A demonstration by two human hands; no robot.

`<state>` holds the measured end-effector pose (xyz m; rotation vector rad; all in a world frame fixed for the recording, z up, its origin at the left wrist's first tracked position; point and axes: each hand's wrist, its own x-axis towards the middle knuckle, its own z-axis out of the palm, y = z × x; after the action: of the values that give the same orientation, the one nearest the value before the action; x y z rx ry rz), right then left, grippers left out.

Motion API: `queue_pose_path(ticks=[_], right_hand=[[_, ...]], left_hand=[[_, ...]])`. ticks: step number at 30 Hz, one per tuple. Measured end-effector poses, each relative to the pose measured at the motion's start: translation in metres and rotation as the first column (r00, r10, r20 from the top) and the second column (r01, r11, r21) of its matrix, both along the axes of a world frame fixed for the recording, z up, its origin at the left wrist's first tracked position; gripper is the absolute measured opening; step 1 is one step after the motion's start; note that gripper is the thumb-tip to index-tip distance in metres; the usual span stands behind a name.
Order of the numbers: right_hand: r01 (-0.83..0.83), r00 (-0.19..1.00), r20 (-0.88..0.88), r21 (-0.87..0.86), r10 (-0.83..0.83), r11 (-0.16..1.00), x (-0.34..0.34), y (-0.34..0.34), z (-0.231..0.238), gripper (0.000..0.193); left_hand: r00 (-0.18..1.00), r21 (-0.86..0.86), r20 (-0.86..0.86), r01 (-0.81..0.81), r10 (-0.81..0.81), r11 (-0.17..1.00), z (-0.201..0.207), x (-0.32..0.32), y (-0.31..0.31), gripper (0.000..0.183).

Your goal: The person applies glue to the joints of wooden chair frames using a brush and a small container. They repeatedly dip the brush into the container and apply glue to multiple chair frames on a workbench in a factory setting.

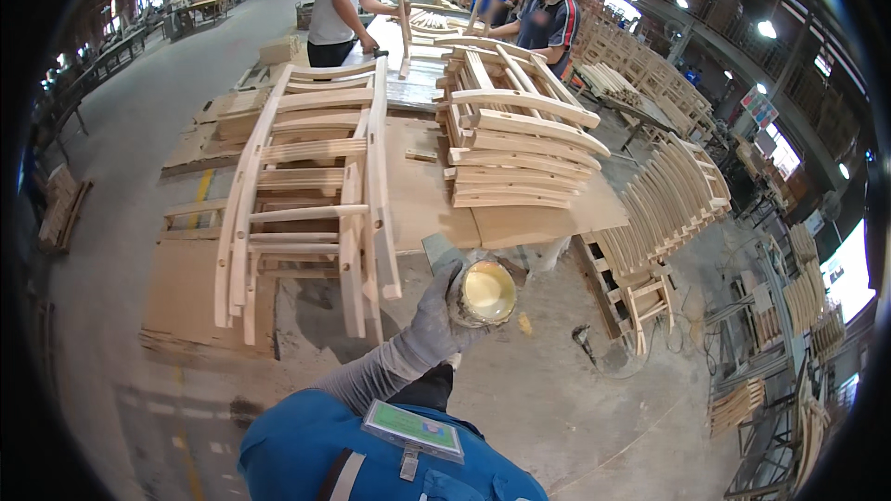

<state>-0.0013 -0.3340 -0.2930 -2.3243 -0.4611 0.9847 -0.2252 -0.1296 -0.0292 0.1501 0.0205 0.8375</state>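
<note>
My left hand (pixel 432 315), in a grey glove, is wrapped round a round pot (pixel 461 303) with a stained rim. Pale cream liquid (pixel 486 292) fills part of the pot, which I see from above. A flat grey-green piece (pixel 439 251) lies just beyond my fingers; what it is, I cannot tell. Past the pot stands a cardboard-covered bench (pixel 418 199). Ladder-like wooden frames (pixel 311 150) are piled on its left side, and a stack of curved wooden frames (pixel 524 162) sits on its right. My right hand is out of view.
Two people (pixel 342 5) (pixel 548 9) work at the bench's far end around an upright wooden frame (pixel 406 23). A long row of curved wooden parts (pixel 664 209) stands at the right on a pallet. A dark tool (pixel 585 341) with a cable lies on the floor.
</note>
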Motion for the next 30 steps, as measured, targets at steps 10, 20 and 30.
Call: queue_pose_path(ticks=[10,20,30], right_hand=[[0.107,0.993,0.052,-0.076,-0.104,0.991,0.103,0.074,0.001,0.023],[0.195,0.974,0.140,-0.094,-0.180,0.976,0.219,0.133,0.011,0.024],[0.220,0.888,0.129,0.721,-0.441,0.657,0.321,0.298,0.051,0.033]], left_hand=[[0.990,0.000,0.105,0.095,-0.094,0.995,-0.027,0.116,0.125,0.044],[0.990,0.044,-0.012,-0.143,0.143,0.989,0.001,0.171,0.270,0.051],[0.937,0.023,0.078,-0.342,0.340,0.939,0.024,0.149,0.342,0.055]])
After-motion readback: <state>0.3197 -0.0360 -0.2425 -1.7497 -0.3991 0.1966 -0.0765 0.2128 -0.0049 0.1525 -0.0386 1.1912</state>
